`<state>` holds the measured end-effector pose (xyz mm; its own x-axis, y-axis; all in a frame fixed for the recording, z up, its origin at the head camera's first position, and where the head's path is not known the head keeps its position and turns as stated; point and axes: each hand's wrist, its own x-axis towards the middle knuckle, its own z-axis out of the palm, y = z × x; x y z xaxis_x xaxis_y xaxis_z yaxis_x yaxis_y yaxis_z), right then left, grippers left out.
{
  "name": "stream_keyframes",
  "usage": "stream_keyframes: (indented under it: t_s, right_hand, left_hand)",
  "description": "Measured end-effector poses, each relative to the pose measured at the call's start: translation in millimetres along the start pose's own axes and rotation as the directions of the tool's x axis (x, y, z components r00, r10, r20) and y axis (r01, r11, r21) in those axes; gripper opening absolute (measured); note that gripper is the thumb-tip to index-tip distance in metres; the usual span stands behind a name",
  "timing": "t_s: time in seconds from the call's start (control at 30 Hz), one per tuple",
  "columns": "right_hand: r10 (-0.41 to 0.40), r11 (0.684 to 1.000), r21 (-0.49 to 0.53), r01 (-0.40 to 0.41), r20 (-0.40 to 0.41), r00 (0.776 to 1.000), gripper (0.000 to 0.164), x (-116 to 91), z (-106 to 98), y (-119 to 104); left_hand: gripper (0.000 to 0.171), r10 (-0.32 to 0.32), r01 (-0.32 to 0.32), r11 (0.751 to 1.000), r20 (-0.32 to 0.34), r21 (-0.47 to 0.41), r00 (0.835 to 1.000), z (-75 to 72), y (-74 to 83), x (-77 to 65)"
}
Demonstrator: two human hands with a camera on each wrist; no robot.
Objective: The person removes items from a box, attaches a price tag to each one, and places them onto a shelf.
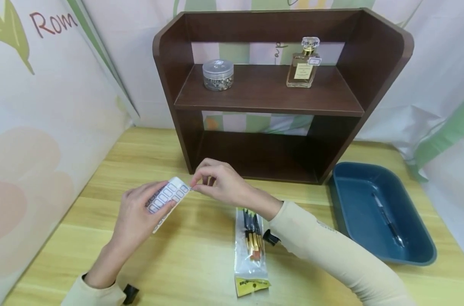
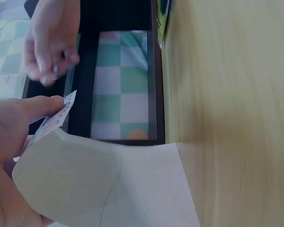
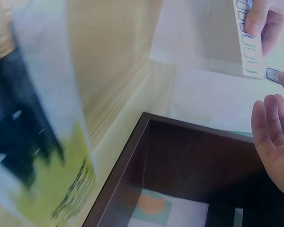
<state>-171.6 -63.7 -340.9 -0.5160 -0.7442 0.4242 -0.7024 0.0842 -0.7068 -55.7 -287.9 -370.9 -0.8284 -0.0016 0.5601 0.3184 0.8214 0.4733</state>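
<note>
My left hand (image 1: 137,211) grips a white sheet of blue-bordered label stickers (image 1: 165,198), thumb on its printed face. The sheet's blank back (image 2: 85,175) bends toward the camera in the left wrist view. At the sheet's upper right corner my right hand (image 1: 220,183) pinches one small sticker (image 3: 272,74) between thumb and finger. In the right wrist view that sticker stands just off the sheet's edge, and the other fingers of the right hand are loosely bent. Below the right forearm lies a clear packet of brushes (image 1: 251,250) with a yellow header.
A dark brown two-tier shelf (image 1: 270,100) stands behind the hands. Its upper board holds a clear-lidded jar (image 1: 218,75) of small metallic pieces and a perfume bottle (image 1: 304,68) bearing a similar sticker. On the right, a blue tray (image 1: 354,212) contains a pen (image 1: 387,219).
</note>
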Motion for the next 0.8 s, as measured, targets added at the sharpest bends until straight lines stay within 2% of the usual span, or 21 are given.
stream_keyframes:
  t_s: [0.13,0.3,0.5,0.7,0.8]
  right_hand:
    - [0.047,0.999,0.001,-0.047,-0.028,0.999,0.006,-13.5,-9.7,3.3]
    - [0.119,0.993,-0.001,-0.12,-0.041,0.992,0.005,-31.4,-19.5,12.6]
    - [0.203,0.979,0.016,-0.202,-0.028,0.979,0.005,-50.4,-26.7,17.9]
    - [0.254,0.967,0.028,-0.253,-0.046,0.966,0.007,-65.7,-31.3,19.9]
    - [0.285,0.958,0.042,-0.283,-0.047,0.957,0.008,-71.6,-33.9,19.5]
  left_hand:
    - [0.053,-0.058,0.058,0.996,-0.004,0.068,0.998,-3.0,-6.3,0.7]
    - [0.053,-0.086,0.085,0.984,0.001,0.159,0.996,-10.0,-15.6,2.3]
    - [0.055,-0.132,0.134,0.964,-0.026,0.23,0.991,-29.0,-28.8,7.7]
    - [0.057,-0.149,0.172,0.932,-0.095,0.32,0.984,-51.0,-43.0,14.3]
    - [0.056,-0.163,0.185,0.911,-0.091,0.369,0.982,-55.8,-47.3,14.4]
